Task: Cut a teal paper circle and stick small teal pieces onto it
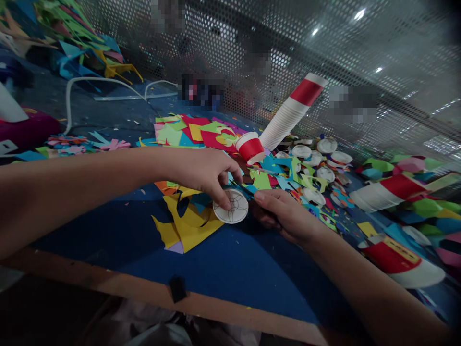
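Note:
A white paper disc (236, 211) with curved lines drawn on it is pinched between the thumb and fingers of my left hand (219, 175). Just right of the disc, my right hand (275, 211) is closed, its thumb pressed on something dark that I cannot make out. Blue paper shows between the two hands. Yellow paper scraps (194, 228) lie left of and below the disc. Behind my hands, a red and white paper cup (249, 148) stands tilted beside a leaning stack of cups (288, 115).
Coloured paper sheets (201, 132) and scraps cover the blue table (230, 264). Several white discs (325, 174) lie at the right, near more cups (389, 192). A white cable (67, 105) and a purple object (32, 127) are at the left. Perforated metal (230, 53) rises behind.

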The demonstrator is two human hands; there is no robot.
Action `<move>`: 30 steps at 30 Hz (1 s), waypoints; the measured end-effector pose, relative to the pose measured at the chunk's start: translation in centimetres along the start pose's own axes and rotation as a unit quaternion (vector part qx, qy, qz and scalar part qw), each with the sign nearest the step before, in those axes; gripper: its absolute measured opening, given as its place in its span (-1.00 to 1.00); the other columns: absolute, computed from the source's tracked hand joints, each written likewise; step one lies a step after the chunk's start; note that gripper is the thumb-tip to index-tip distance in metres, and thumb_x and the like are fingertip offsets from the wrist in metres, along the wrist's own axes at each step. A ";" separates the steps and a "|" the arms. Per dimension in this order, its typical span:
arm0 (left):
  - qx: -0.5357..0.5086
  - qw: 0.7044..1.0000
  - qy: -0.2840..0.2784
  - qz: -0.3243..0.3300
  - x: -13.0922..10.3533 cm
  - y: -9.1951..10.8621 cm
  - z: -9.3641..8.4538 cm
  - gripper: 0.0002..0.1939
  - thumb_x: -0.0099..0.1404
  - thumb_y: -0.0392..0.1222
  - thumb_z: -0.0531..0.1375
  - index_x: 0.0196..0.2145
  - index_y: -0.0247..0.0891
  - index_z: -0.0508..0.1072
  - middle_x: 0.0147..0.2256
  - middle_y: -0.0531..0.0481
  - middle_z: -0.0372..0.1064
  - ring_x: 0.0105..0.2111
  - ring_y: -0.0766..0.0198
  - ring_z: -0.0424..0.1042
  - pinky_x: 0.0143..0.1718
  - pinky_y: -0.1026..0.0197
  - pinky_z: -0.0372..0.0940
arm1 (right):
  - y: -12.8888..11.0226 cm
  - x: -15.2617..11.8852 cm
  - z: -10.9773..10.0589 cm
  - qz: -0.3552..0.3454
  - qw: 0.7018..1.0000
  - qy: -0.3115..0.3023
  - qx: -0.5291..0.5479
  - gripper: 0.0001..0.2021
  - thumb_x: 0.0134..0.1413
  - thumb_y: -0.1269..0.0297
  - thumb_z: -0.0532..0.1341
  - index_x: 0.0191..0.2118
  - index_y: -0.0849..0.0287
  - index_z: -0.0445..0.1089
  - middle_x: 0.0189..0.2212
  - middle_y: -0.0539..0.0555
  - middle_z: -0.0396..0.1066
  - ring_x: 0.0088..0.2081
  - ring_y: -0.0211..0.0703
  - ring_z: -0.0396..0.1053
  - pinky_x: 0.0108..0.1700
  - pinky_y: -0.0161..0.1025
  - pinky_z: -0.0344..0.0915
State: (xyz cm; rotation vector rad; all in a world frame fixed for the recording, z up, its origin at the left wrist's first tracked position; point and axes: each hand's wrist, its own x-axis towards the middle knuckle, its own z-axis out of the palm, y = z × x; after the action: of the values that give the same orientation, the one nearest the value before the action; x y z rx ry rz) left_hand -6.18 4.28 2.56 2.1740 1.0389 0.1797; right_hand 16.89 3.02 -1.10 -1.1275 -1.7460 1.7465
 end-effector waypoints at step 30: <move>0.027 0.999 -0.003 -0.021 -0.3 0.2 -0.2 -0.14 0.04 0.08 0.38 0.24 -0.20 0.22 -0.38 0.08 0.48 -0.39 0.23 0.43 -0.37 0.26 0.12 | -0.2 0.0 0.1 0.021 1.000 -0.005 -0.019 -0.46 -0.07 -0.18 0.37 -0.60 0.22 0.26 -0.72 -0.12 0.06 -0.68 -0.45 -0.14 -0.66 -0.39 -0.25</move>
State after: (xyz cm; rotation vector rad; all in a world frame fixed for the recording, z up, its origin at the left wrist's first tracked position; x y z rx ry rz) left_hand -6.39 4.10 2.90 2.1971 1.0968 0.1280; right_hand 16.77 2.96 -0.89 -1.1806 -1.7806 1.7532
